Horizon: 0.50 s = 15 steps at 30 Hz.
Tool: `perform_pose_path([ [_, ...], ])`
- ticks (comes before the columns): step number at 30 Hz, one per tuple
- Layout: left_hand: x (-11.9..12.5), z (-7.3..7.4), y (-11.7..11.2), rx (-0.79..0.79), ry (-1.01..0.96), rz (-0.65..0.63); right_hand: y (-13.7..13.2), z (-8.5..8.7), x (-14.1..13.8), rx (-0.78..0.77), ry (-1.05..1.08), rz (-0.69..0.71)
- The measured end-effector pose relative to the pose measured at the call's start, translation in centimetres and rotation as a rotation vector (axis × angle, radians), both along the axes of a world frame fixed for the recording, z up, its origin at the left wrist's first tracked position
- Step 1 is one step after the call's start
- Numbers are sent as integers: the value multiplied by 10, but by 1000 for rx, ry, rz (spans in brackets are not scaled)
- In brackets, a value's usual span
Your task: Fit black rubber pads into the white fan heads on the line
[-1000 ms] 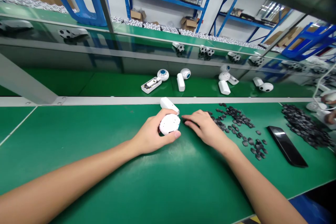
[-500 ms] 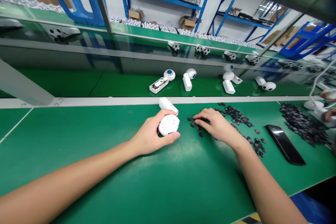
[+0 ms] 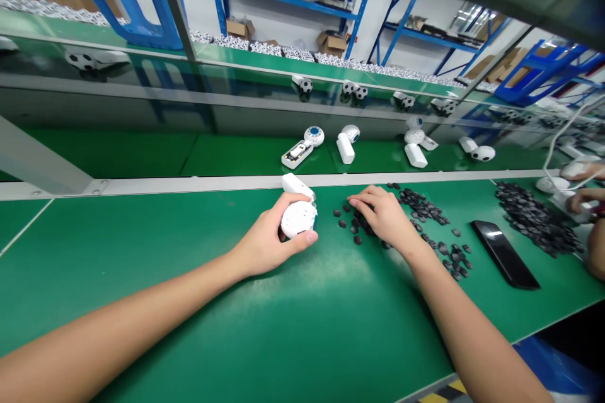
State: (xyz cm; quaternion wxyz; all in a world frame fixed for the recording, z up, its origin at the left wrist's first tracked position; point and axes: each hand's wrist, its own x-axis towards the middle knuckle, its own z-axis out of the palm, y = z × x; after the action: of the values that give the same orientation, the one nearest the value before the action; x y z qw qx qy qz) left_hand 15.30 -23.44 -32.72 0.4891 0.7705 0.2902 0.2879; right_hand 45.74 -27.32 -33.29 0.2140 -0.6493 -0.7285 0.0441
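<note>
My left hand (image 3: pixel 271 236) is closed round the round white head of a plastic device (image 3: pixel 299 219), whose white oblong body points away toward the metal rail. Small dark marks dot the head's upper face. To the right, my right hand (image 3: pixel 382 214) is over loose black plastic pieces (image 3: pixel 355 227), thumb and forefinger pinched together. Whatever is between those fingertips is too small to make out. More black pieces (image 3: pixel 425 206) are scattered beyond and beside this hand.
A black phone (image 3: pixel 503 255) lies right of the scattered pieces, beside a larger black heap (image 3: pixel 534 217). Another person's hands (image 3: pixel 586 198) work at the far right. Beyond the rail (image 3: pixel 212 184), several white devices (image 3: pixel 346 148) lie on the green conveyor belt (image 3: pixel 236 151).
My right hand's thumb and forefinger have drawn together and lifted slightly over the black pieces. The left hand keeps its hold on the device. The white devices on the belt have shifted rightward relative to the rail.
</note>
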Motion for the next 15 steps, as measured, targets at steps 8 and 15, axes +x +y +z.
perform_pose_path([
  [8,0,-6,6,-113,-121,-62,-2,4,-11,-51,60,32],
  [15,1,-5,2,-84,20,-56,-14,18,-34,5,305,-100],
])
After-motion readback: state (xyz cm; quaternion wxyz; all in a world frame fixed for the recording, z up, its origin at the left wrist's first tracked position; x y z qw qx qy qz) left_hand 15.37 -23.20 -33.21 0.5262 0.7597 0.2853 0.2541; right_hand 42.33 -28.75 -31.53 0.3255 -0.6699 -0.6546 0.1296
